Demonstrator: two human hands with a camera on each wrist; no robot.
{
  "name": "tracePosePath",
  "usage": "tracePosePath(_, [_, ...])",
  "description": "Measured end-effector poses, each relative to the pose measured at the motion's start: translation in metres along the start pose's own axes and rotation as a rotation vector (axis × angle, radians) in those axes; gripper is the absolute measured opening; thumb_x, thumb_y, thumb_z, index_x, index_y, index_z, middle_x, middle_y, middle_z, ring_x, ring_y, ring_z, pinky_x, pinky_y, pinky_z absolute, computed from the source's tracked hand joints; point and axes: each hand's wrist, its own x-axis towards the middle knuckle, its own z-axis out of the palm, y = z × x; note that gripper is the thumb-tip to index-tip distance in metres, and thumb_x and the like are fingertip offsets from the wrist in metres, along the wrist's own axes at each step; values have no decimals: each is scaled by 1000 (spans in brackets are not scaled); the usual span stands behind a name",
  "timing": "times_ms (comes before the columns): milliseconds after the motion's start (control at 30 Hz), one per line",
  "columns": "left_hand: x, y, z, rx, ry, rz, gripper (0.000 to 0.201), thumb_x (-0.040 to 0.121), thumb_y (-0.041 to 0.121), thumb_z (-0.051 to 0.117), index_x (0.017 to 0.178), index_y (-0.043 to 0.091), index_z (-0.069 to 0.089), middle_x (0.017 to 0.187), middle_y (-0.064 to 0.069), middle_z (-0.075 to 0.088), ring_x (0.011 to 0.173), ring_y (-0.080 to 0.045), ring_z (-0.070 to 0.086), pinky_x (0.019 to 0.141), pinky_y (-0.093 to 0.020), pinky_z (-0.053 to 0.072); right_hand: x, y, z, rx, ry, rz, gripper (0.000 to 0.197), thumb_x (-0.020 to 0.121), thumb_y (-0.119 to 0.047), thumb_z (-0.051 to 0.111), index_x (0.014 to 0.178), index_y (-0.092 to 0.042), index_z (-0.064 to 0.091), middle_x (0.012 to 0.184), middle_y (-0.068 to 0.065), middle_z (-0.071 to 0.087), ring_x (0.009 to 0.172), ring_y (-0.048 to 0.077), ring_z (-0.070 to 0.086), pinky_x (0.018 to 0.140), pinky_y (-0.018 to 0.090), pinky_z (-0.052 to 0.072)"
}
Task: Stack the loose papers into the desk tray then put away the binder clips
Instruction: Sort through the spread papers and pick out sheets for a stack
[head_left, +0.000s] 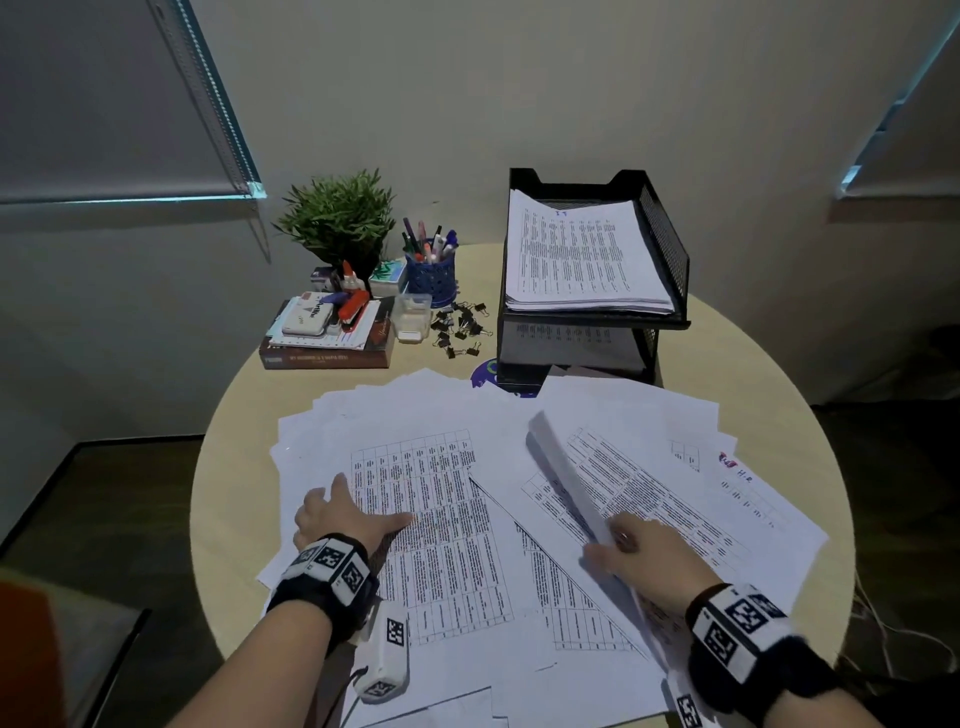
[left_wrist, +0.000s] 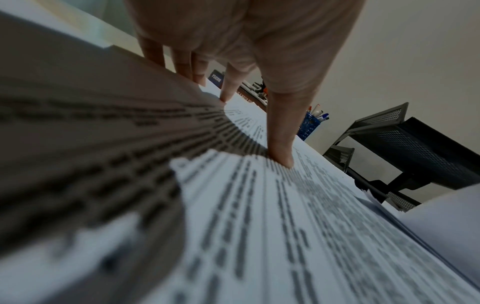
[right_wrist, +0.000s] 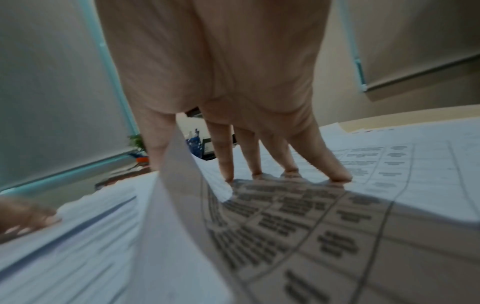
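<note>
Loose printed papers lie fanned over the near half of the round table. My left hand presses flat on them with spread fingers. My right hand pinches the raised edge of one sheet between thumb and fingers; that sheet curls up past the thumb. The black mesh two-tier desk tray stands at the back right, with a paper stack in its top tier. Several black binder clips lie scattered beside a clear plastic box.
At the back left stand a potted plant, a blue pen cup, and a pile of books with a red stapler on top. The wall is close behind the table. A chair corner sits at the lower left.
</note>
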Motion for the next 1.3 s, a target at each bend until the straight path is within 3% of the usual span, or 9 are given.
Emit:
tracePosePath(67, [0,-2,-2,-10,16,1,110,60,62,76,146,20,22,148,-10,27,136,-31,25,110,-46,29,5,1,15,-134,-43,54,80,64,-64,60,132,-27,42,146,7,38,136,30,33,102,51,36])
tracePosePath(167, [-1,-3,-3,-5,52,-19,114,60,59,77,147,13,19,147,-13,29,136,-32,27,108,-46,29,12,-2,28,-329,-78,77,97,70,-54,65,148,-29,12,159,0,-1,145,36,-2,106,66,19])
tracePosePath(300, [-1,-3,-3,2,57,-27,108,62,58,76,144,11,25,145,-13,31,134,-32,29,107,-45,30,18,-4,19,-223,21,49,45,81,-34,55,122,-20,43,128,6,45,120,28,38,97,51,43])
tracePosePath(400, [-2,-4,-3,-9,62,9,87,67,53,76,136,16,40,141,-11,35,131,-30,31,106,-43,32,17,-4,11,-110,30,25,34,74,-39,61,97,-18,46,96,-2,51,92,19,41,76,34,48])
tracePosePath(600, [-5,-8,0,-68,82,75,72,70,45,76,132,22,47,146,-9,31,136,-29,27,112,-42,26,12,-9,35,-434,-30,106,104,73,-58,61,151,-20,3,159,10,-5,145,39,-2,111,59,19])
tracePosePath(767, [-7,-6,-1,-72,101,103,66,71,40,77,129,23,50,146,-9,31,135,-29,27,112,-41,24,9,-17,41,-513,30,11,71,86,-43,52,143,-9,25,150,15,28,136,37,29,101,39,42])
tracePosePath(867, [-9,-5,-2,-73,132,110,60,71,35,77,125,23,54,143,-9,33,134,-28,28,111,-40,25,11,-21,32,-528,113,-77,33,92,-28,47,118,-9,47,114,5,57,95,22,58,73,27,46])
tracePosePath(1033, [-12,-4,-1,-175,169,163,52,76,23,73,124,20,55,138,-7,38,125,-29,40,107,-40,32,14,-16,14,-456,162,-80,19,98,-29,40,87,-16,48,64,-9,44,52,4,43,42,15,28])
tracePosePath(1300, [-17,-1,-4,-470,209,270,60,85,11,62,139,14,36,143,-8,41,127,-26,44,101,-34,36,5,-25,27,-497,139,-40,55,78,-66,53,104,-17,50,103,0,57,81,17,52,63,26,40])
